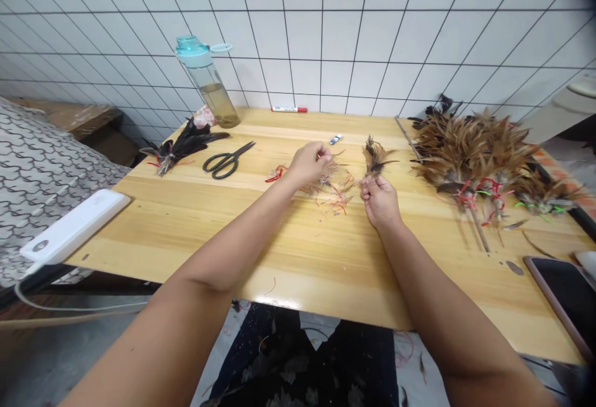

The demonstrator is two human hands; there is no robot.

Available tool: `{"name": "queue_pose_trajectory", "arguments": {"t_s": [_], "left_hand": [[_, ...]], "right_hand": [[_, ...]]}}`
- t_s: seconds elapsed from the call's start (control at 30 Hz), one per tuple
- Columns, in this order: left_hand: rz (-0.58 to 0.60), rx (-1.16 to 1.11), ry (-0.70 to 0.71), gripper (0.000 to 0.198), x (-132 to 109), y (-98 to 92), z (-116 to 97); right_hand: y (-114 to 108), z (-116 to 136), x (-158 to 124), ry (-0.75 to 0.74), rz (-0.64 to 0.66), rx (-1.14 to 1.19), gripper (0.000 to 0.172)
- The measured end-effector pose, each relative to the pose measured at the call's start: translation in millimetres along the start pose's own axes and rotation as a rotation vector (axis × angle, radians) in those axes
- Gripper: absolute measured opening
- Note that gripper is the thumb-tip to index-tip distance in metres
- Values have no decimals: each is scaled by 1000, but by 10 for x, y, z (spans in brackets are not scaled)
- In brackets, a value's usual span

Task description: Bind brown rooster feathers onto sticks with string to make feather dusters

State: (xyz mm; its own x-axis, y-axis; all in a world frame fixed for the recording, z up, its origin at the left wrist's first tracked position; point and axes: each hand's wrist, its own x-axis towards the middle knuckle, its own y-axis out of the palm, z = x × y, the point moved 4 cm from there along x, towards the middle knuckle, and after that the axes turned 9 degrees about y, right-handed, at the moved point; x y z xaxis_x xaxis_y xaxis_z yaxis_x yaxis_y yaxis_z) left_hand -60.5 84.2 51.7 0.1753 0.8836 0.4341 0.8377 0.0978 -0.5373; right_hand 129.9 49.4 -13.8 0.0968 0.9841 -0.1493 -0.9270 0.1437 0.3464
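My right hand is closed round the base of a small bunch of feathers, brown with dark parts, whose tips point away from me. To its left, my left hand is pinched above the table; whatever its fingertips hold is too small to make out. Below and beside that hand lies a scatter of red string scraps and feather bits. A looped red string lies just left of the scraps. A small blue-and-white object sits behind them.
Black-handled scissors and a dark feather bundle lie left, near a water bottle. Brown feather bundles tied with red string fill the right. A marker, a phone and a white power strip edge the wooden table.
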Motion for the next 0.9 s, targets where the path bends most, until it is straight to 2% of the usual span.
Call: {"name": "queue_pose_trajectory", "arguments": {"t_s": [0.1, 0.17, 0.23, 0.4, 0.63, 0.9], "left_hand": [[-61, -469, -205, 11, -138, -72, -6], [-46, -646, -277, 15, -235, -53, -15], [-40, -729, -301, 16, -313, -12, -21], [-80, -742, -300, 13, -410, 112, -76], [-27, -722, -227, 14, -442, 269, -198], [-32, -730, -231, 19, -450, 262, -192]], "right_hand": [[13, 0, -14, -28, 5, -45, 39], [29, 2, -32, -44, 21, -92, 40], [47, 4, -55, -60, 29, -152, 41], [90, -3, -106, -79, 26, -315, 41], [134, -37, -118, -119, 42, -477, 35], [126, -19, -139, -145, 30, -502, 30]]}}
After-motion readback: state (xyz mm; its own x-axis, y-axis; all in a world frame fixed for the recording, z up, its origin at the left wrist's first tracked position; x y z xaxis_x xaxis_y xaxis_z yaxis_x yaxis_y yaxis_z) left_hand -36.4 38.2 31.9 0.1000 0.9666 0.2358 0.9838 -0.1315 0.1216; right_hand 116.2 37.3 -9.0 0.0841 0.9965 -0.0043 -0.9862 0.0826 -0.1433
